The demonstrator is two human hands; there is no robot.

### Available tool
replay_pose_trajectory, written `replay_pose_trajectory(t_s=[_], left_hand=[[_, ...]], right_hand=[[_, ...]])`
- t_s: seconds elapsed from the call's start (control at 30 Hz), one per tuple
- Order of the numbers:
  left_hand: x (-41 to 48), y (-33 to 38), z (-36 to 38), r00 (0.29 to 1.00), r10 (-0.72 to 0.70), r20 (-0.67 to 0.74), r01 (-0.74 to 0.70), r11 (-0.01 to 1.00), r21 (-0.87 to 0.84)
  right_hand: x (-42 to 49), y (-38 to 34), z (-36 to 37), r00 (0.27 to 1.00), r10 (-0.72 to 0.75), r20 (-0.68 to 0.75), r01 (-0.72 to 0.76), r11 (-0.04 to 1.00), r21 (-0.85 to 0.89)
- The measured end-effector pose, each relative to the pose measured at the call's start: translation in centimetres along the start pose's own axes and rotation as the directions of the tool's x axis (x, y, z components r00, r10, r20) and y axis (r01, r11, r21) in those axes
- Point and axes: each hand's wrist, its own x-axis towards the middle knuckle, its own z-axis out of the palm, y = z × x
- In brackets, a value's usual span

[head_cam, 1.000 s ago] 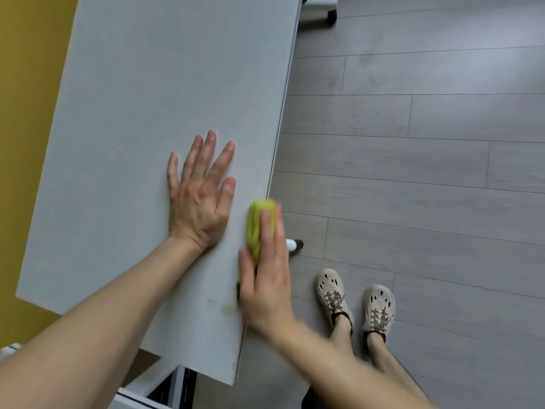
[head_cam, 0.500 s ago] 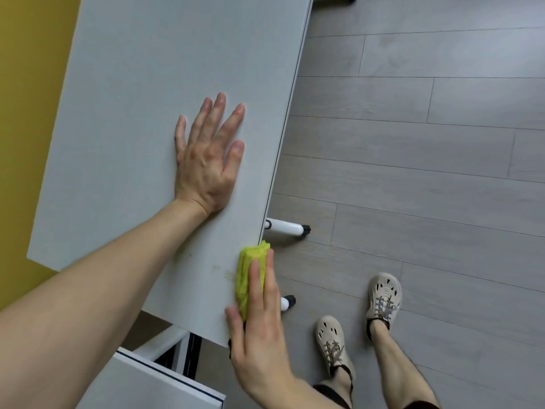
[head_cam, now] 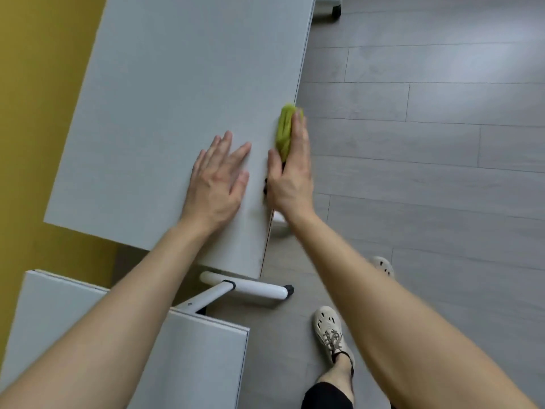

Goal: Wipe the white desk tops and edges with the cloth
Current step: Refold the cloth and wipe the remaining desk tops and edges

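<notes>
The white desk [head_cam: 177, 84] runs from the lower middle up to the top of the head view. A yellow-green cloth [head_cam: 284, 125] is folded over the desk's right edge. My right hand [head_cam: 292, 178] pinches it there, with the thumb on the desk top and the fingers laid along the outer side of the edge. My left hand [head_cam: 218, 181] rests flat on the desk top just left of the right hand, fingers spread.
A second white desk top [head_cam: 206, 364] sits lower left, separated by a gap. A white desk foot [head_cam: 250, 287] with a black end cap sticks out under the near corner. A yellow wall [head_cam: 35, 113] lies left, grey plank floor right. My shoe [head_cam: 331, 332] stands below.
My right hand slid the cloth down the right edge toward the near corner, then back up it. My left hand shifted along the top.
</notes>
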Motion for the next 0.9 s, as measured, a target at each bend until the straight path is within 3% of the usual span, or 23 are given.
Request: replay_pose_trajectory(t_s=[0.1,0.17,0.4,0.53,0.6,0.67,0.73,0.9], left_hand=[[-7.2,-2.7,-3.0,0.975,-0.117,0.190,0.109,0.993,0.052],[-10.5,-4.1,-4.1,0.941,-0.220,0.258,0.197,0.974,0.114],[-11.2,-3.2,-3.4,0.908,-0.309,0.284,0.262,0.946,0.191],[-11.3,-2.7,-3.3,0.898,-0.327,0.296,0.276,0.940,0.201],[-10.9,-2.4,-3.3,0.892,-0.334,0.304,0.278,0.937,0.214],[-10.8,-2.3,-3.2,0.887,-0.340,0.313,0.277,0.933,0.229],[-10.7,-2.4,-2.9,0.886,-0.342,0.313,0.278,0.932,0.232],[-10.2,-1.8,-3.5,0.879,-0.344,0.331,0.285,0.934,0.215]], right_hand=[[-15.9,0.7,0.4,0.996,0.047,0.073,-0.048,0.999,0.014],[-21.1,0.9,-0.2,0.988,0.064,0.139,-0.067,0.998,0.016],[-7.6,0.2,-0.1,0.992,0.110,0.057,-0.106,0.992,-0.076],[-10.3,-0.6,0.0,0.995,0.083,0.049,-0.072,0.978,-0.195],[-16.3,0.0,-2.0,0.980,0.033,0.197,0.018,0.967,-0.255],[-21.3,1.2,-6.2,0.904,0.044,0.424,0.080,0.960,-0.270],[-23.6,1.3,-10.3,0.820,0.115,0.561,0.075,0.950,-0.304],[-23.0,-3.3,-12.4,0.810,0.226,0.541,0.079,0.872,-0.482]])
